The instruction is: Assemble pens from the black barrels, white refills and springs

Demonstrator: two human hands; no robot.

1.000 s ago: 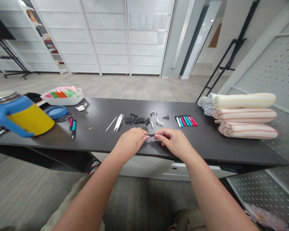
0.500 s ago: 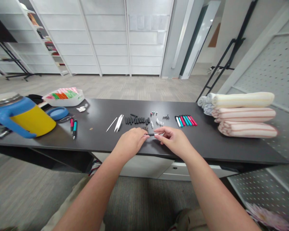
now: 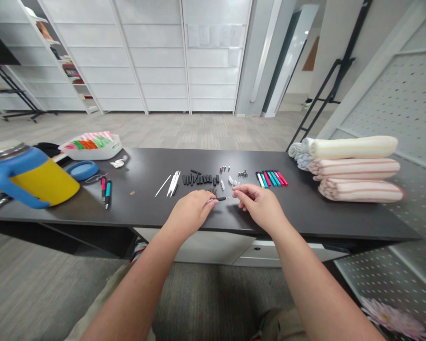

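A left hand (image 3: 191, 209) grips a black pen part (image 3: 220, 199) over the dark tabletop (image 3: 145, 199); the right hand (image 3: 258, 202) curls near the part's tip, any hold unclear.

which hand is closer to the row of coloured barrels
Right. The right hand is just in front and left of the barrels; the left hand is farther off to their left, holding a black pen part.

Bright, diffuse indoor light leaves soft sheen on the bench (image 3: 221, 216) between left hand (image 3: 191, 208) and right hand (image 3: 258, 201). Below the 2 hands, the floor (image 3: 199, 296) is dim. Well left of them, wide-angle distortion stretches the mug (image 3: 44, 177); the black pen part (image 3: 220, 199) lacks fine detail.
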